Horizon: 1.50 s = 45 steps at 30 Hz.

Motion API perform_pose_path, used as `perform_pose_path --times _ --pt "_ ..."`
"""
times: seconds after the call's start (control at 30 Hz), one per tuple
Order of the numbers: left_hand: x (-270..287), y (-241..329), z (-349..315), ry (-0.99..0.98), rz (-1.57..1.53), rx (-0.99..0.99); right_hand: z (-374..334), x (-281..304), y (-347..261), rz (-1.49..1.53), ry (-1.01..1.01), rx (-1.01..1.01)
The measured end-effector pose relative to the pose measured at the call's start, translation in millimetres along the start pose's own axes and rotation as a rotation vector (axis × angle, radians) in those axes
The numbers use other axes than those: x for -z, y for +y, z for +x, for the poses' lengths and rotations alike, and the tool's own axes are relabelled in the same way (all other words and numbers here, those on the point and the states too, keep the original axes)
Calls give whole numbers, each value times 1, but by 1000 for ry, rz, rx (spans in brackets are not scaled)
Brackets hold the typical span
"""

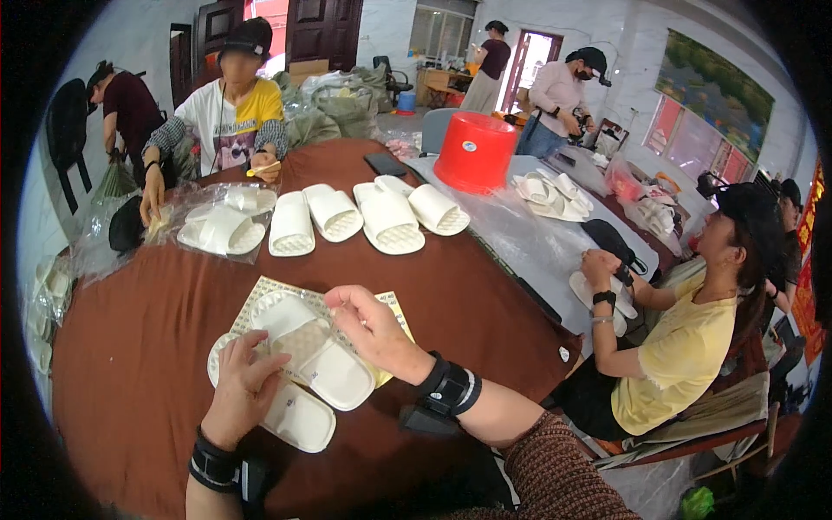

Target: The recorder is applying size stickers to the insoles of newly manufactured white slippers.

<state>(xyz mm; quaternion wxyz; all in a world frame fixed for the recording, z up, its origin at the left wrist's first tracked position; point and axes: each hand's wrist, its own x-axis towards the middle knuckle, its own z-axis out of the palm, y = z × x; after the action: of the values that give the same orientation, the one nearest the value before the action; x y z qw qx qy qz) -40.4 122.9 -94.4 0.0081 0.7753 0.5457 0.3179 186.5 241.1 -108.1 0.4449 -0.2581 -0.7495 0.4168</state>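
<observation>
A pair of white slippers lies toe-away in front of me, the right slipper point(345, 374) partly over the left slipper point(299, 420). Under them is a yellowish sheet point(260, 299) with small printed marks, apparently a label sheet. My left hand point(241, 381) is over the left slipper's strap, thumb and fingers apart, with nothing visible between them. Above the right slipper's strap and the sheet's right part, my right hand point(377, 334) has its thumb and fingertips drawn together. Whatever they may pinch is too small to make out.
More white slippers point(394, 221) stand along the table's far side, beside a bagged pair point(224, 227). A red bucket point(475, 152) and a phone point(384, 164) are beyond. One co-worker point(227, 130) handles plastic bags across the table; another point(685, 347) sits at the right.
</observation>
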Motion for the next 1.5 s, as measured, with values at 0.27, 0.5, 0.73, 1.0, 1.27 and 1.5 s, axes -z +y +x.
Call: perform_pose_path --times 0.27,0.5,0.73,1.0,1.27,1.5 --pt "1 0 -1 -68 27 41 0 -1 1 34 -19 -17" --pt "-1 -4 -3 -84 137 30 3 5 6 -20 12 -29" --pt "-2 -2 -1 -68 201 4 14 18 26 -154 106 -35" --pt "-4 -7 -4 -60 220 13 25 53 28 -138 55 -173" --pt "-5 -6 -2 -63 234 70 31 66 38 -274 -116 -278" --pt "-6 -9 -4 -41 278 112 25 63 49 -656 -178 -207"
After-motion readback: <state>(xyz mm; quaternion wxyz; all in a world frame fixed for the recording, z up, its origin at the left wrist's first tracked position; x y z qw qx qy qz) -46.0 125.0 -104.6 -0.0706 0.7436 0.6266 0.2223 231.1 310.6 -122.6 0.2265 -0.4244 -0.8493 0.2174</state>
